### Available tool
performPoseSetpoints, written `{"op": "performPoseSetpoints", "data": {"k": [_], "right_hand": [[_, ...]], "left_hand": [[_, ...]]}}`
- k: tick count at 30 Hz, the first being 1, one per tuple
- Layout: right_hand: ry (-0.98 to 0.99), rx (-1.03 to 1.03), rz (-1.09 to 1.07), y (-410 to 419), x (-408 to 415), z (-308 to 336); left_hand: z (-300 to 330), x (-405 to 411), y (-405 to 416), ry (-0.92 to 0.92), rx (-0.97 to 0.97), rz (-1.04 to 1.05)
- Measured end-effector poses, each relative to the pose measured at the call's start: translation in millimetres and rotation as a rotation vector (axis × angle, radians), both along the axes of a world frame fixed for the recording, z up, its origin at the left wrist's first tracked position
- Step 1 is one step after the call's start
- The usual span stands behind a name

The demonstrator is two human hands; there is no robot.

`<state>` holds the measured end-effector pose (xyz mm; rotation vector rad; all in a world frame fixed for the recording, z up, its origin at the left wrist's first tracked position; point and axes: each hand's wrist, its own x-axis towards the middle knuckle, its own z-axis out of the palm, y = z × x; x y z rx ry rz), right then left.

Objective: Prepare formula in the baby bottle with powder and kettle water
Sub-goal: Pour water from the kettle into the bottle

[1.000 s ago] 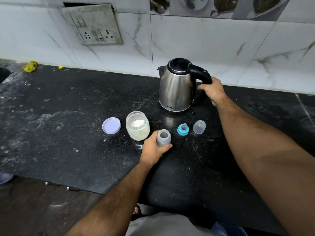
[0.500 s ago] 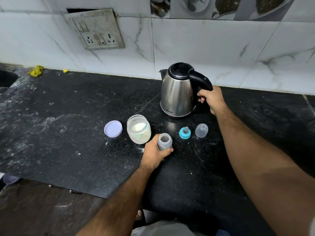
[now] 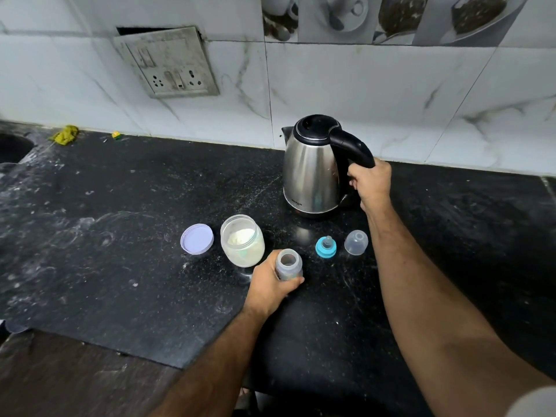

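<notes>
An open grey baby bottle (image 3: 289,263) stands upright on the black counter (image 3: 120,236), and my left hand (image 3: 270,288) is wrapped around its lower part. A steel kettle (image 3: 313,173) with a black lid and handle stands near the wall; my right hand (image 3: 371,183) grips the lower end of its handle. An open jar of white powder (image 3: 242,243) stands just left of the bottle, with its lilac lid (image 3: 197,238) lying beside it. The blue teat ring (image 3: 325,246) and clear cap (image 3: 356,242) rest right of the bottle.
A tiled wall with a switch and socket plate (image 3: 167,63) rises behind the counter. A sink edge (image 3: 12,147) shows at the far left, with a yellow-green scrap (image 3: 66,134) near it. The counter's front edge (image 3: 105,349) drops off at the lower left.
My right hand has closed round the kettle handle, which it only touched a second ago. My left hand has stayed on the bottle. The camera has tilted upward a little.
</notes>
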<state>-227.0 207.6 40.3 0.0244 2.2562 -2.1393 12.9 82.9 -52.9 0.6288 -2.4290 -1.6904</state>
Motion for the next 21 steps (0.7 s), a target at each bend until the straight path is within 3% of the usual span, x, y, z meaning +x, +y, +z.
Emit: {"op": "performPoseSetpoints", "data": {"k": [9, 21], "right_hand": [[0.142, -0.137, -0.038, 19, 23, 61], [0.200, -0.175, -0.101, 88, 129, 108]], "left_hand": [[6, 2, -1, 0.000, 0.008, -0.019], [6, 2, -2, 0.005, -0.042, -0.033]]}}
